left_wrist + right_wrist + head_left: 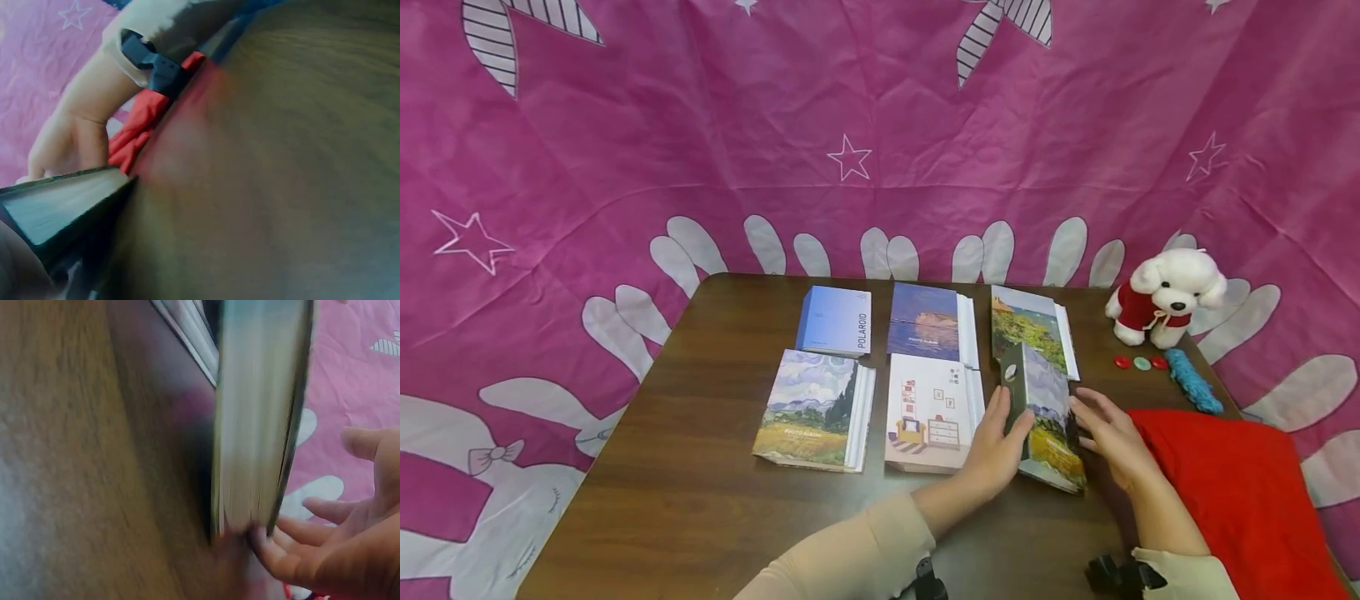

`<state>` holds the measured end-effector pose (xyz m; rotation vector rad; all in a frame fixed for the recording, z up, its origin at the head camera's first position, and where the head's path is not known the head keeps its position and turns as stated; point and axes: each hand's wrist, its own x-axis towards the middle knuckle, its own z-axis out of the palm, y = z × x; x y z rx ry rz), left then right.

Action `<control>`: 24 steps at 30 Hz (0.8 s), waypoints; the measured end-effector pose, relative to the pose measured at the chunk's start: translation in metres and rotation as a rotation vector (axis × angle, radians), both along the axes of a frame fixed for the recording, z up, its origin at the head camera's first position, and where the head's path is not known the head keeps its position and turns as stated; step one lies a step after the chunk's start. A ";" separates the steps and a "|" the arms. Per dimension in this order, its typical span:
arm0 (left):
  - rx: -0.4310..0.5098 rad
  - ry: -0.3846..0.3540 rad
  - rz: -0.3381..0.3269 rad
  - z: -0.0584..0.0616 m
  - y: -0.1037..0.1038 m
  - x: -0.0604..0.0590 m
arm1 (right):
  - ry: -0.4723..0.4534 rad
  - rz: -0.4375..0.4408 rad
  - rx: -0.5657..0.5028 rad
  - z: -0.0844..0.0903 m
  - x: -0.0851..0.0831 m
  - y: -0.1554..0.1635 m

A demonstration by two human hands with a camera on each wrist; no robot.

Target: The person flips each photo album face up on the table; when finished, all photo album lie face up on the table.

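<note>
A photo album (1051, 417) with a painted landscape cover and dark spine stands tilted at the front right of the table. My left hand (996, 446) holds it at the spine side, thumb lying against the cover. Only a blurred part of this hand shows in the left wrist view's lower left corner. My right hand (1116, 442) is at the opposite side, its fingers spread. In the right wrist view, a fingertip of the right hand (344, 537) meets the lower corner of the album (256, 425), whose page edges face the camera.
A white album with a room drawing (925, 421) and a landscape album (808, 408) lie to the left. Behind are a blue Polaroid album (838, 321), a sea-cliff album (922, 325) and a garden album (1026, 312). Right: plush dog (1172, 292), blue yarn (1192, 381), red cloth (1232, 492).
</note>
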<state>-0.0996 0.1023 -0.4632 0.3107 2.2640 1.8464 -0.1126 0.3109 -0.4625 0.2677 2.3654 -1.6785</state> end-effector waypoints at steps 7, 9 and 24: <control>-0.032 -0.134 -0.002 -0.009 0.005 0.005 | 0.027 0.015 0.162 0.006 0.004 0.003; -0.031 -0.145 -0.011 -0.008 0.005 0.006 | 0.037 0.022 0.195 0.006 0.005 0.003; -0.187 0.190 -0.121 -0.008 -0.047 0.002 | 0.241 -0.016 0.473 0.006 0.020 -0.026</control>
